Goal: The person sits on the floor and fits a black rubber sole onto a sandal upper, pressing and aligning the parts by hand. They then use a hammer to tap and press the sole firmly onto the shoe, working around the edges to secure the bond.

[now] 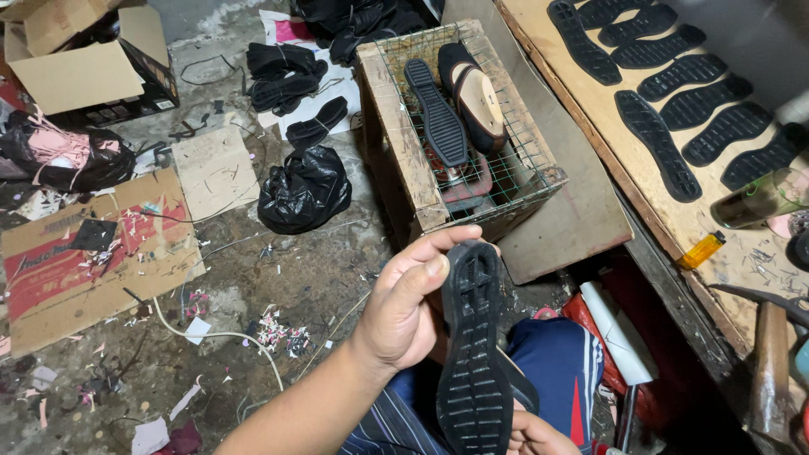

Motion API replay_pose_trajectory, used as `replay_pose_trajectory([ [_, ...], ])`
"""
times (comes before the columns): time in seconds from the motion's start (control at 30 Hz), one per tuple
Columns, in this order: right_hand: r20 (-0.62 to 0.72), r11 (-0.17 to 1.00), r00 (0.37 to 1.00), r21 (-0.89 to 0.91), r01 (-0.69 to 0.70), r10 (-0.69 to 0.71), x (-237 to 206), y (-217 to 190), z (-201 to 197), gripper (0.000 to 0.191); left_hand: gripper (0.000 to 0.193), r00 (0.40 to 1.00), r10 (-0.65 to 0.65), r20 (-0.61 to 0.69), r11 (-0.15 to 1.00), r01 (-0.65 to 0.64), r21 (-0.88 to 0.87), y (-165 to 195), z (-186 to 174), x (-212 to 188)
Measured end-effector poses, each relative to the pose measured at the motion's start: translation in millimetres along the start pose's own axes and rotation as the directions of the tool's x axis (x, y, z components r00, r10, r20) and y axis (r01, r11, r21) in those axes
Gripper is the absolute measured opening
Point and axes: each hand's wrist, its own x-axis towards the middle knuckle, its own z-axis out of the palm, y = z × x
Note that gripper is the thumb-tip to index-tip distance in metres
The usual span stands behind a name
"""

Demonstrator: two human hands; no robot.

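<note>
My left hand (pixel 409 307) grips the upper end of a black ribbed shoe sole (pixel 474 362), thumb across its heel end, tread side facing me. My right hand (pixel 533 436) shows only at the bottom edge, fingers curled under the sole's lower end, holding it from beneath. The sole stands upright over my lap, which is in dark blue striped trousers. Just beyond it sits a wooden crate topped with wire mesh (pixel 531 168), carrying another black sole (pixel 436 114) and a tan-lined shoe (pixel 476 97).
A wooden bench on the right holds several black soles (pixel 666 93), a yellow lighter (pixel 701 250), a glass bottle (pixel 763 200) and a hammer (pixel 768 362). The littered floor has cardboard (pixel 80 253), a black plastic bag (pixel 303 190), an open box (pixel 84 63) and a white cord (pixel 219 335).
</note>
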Motion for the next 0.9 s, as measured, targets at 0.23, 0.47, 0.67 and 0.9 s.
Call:
replay_pose_trajectory([
  [0.23, -0.172, 0.952, 0.978, -0.3, 0.066, -0.121, 4, 8, 15, 0.046, 0.048, 0.998, 0.062, 0.006, 0.996, -0.062, 0.059, 2, -17, 3],
  [0.47, 0.037, 0.934, 0.969, -0.261, 0.244, -0.243, 24, 23, 15, 0.042, 0.046, 0.997, 0.074, 0.001, 0.995, -0.074, 0.062, 23, -27, 4],
  [0.67, -0.195, 0.745, 0.974, -0.666, -0.043, -0.119, 17, 29, 13, 0.064, 0.057, 0.999, -0.043, -0.018, 0.998, 0.044, 0.036, 27, -51, -5],
  [0.9, 0.027, -0.225, 0.534, -0.924, -0.31, -0.845, -83, -35, 97, 0.044, 0.067, 0.989, -0.062, -0.131, 0.987, 0.081, 0.141, 15, 8, -29],
])
